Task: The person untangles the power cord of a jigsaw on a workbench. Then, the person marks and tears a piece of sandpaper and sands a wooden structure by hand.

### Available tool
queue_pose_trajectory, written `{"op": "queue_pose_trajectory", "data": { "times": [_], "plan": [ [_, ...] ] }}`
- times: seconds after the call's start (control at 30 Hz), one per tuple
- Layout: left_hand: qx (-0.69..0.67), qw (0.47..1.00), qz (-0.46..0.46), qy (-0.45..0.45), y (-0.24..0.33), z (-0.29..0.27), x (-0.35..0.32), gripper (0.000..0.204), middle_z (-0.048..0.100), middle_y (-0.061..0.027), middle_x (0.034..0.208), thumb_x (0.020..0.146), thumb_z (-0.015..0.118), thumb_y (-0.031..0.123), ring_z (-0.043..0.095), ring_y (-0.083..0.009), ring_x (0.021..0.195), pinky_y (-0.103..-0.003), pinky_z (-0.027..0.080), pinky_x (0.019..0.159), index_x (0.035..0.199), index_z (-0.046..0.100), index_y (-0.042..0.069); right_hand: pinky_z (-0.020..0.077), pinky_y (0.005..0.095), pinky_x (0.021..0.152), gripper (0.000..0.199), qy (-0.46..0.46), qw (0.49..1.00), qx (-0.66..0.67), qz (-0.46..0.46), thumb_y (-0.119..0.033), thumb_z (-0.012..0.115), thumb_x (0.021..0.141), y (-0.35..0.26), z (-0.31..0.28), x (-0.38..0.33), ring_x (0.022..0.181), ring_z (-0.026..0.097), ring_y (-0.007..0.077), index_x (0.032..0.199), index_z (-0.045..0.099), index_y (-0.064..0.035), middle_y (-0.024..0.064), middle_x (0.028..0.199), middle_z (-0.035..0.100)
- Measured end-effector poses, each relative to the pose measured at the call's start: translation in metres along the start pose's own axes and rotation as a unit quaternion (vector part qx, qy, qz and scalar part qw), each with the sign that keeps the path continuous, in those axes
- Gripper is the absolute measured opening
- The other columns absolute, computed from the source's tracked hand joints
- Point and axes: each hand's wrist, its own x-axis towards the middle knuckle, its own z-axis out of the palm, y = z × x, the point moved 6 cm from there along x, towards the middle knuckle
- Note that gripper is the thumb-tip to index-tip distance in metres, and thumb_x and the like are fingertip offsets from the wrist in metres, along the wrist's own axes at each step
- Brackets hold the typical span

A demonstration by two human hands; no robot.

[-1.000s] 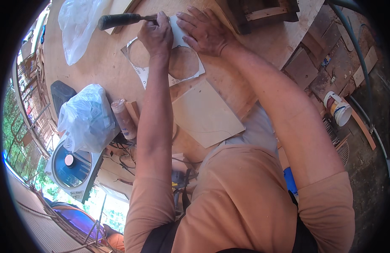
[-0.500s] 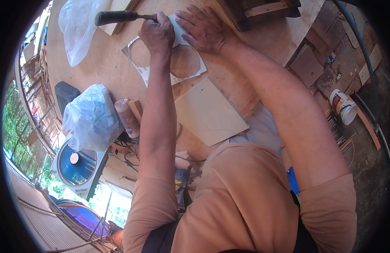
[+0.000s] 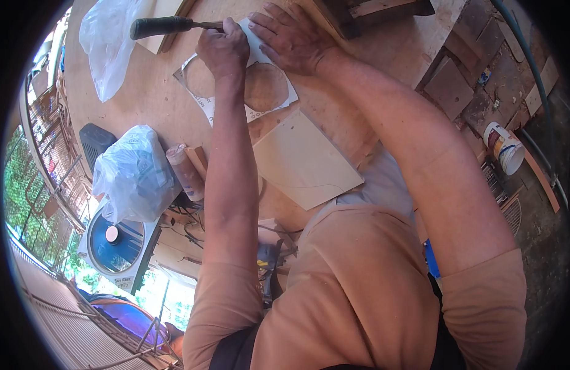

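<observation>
My left hand [image 3: 223, 50] is fisted around the metal shaft of a dark-handled tool [image 3: 161, 27], whose handle sticks out to the left. The fist rests on a white template sheet [image 3: 283, 103] with round cut-outs, lying on the wooden workbench [image 3: 143, 98]. My right hand [image 3: 291, 40] lies flat with fingers spread on the sheet's far edge, just right of the left fist. One round opening [image 3: 266, 86] shows bare wood below my hands.
A pale rectangular board [image 3: 304, 163] lies nearer me on the bench. Clear plastic bags lie at the far left [image 3: 106, 46] and near left [image 3: 134, 174], beside a brown roll [image 3: 185, 174]. A blue round fan [image 3: 115, 246] sits below left. A white can [image 3: 504, 147] stands right.
Both hands stay on the sheet in the same grip. The tool handle has shifted slightly left, and the view has moved a little.
</observation>
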Motion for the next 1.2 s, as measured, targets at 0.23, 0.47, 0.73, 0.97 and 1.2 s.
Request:
{"op": "queue_pose_trajectory", "data": {
  "times": [0.23,0.47,0.73,0.97,1.2],
  "plan": [
    [0.013,1.0,0.013,0.009,0.004,-0.003,-0.01,0.034,0.061,-0.0113,0.053,0.086,0.059,0.023,0.061,-0.0207,0.049,-0.031,0.047,0.053,0.065,0.064,-0.002,0.0116,0.0493,0.114,0.049,-0.029,0.999,0.024,-0.008,-0.028,0.039,0.092,0.001,-0.004,0.001,0.138,0.025,0.03,0.135,0.044,-0.0054,0.011,0.145,0.036],
    [-0.013,1.0,-0.023,-0.011,0.003,-0.004,-0.025,0.031,0.062,-0.0214,0.061,0.083,0.057,0.02,0.065,-0.0324,0.06,-0.038,0.05,0.06,0.068,0.064,-0.006,0.0131,0.0497,0.113,0.048,0.035,0.999,0.026,-0.008,-0.025,0.039,0.091,0.0,-0.004,0.0,0.137,0.027,0.0306,0.134,0.044,-0.0041,0.0114,0.144,0.037],
    [-0.03,0.999,-0.02,-0.013,0.003,-0.007,-0.04,0.032,0.062,-0.0188,0.058,0.084,0.058,0.02,0.064,-0.031,0.056,-0.038,0.049,0.057,0.066,0.062,-0.006,0.013,0.0509,0.112,0.048,-0.013,0.999,0.041,-0.005,-0.025,0.039,0.091,0.002,0.004,0.0,0.138,0.025,0.0304,0.135,0.043,-0.0047,0.0108,0.145,0.036],
    [-0.047,0.997,-0.05,-0.019,0.006,-0.011,-0.057,0.03,0.063,-0.0185,0.059,0.086,0.057,0.018,0.065,-0.0302,0.058,-0.036,0.049,0.057,0.069,0.063,-0.006,0.0169,0.0514,0.11,0.047,0.039,0.999,-0.006,-0.02,-0.027,0.042,0.09,0.0,-0.003,-0.003,0.133,0.031,0.0306,0.131,0.048,-0.0056,0.011,0.14,0.042],
    [-0.051,0.998,-0.036,0.009,0.008,-0.016,-0.072,0.031,0.063,-0.019,0.059,0.087,0.057,0.018,0.065,-0.0296,0.058,-0.035,0.049,0.058,0.069,0.064,-0.006,0.0165,0.0511,0.111,0.047,0.068,0.997,0.007,-0.026,-0.027,0.045,0.088,0.0,-0.01,-0.004,0.133,0.032,0.032,0.129,0.049,-0.0034,0.0135,0.139,0.043]
  ]
}}
